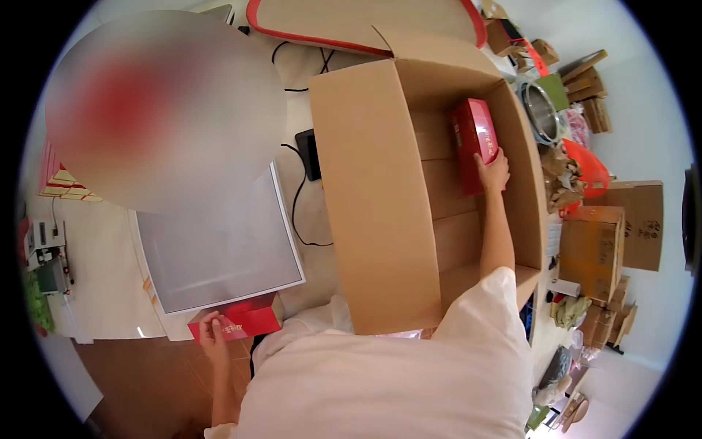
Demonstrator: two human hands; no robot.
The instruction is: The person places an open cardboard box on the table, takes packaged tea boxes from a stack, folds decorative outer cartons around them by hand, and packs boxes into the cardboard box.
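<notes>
My right hand (495, 172) reaches into the large open cardboard box (376, 197) and is closed on the near end of a red box (479, 135) with pale lettering on its side. That red box lies lengthwise inside the carton, near its right wall. At the lower left, my left hand (213, 329) has its fingers bent around the left end of a second red box (252, 318) with light lettering. This second box sits by the table's front edge, right below the monitor's frame. Part of my left hand's grip is hard to make out.
A flat grey monitor (219, 249) occupies the table left of the carton, with black cables (296, 208) between them. Along the right stand taped cardboard boxes (592, 249), a steel pot (541, 113) and a red bag (587, 168). A blurred patch hides the upper left.
</notes>
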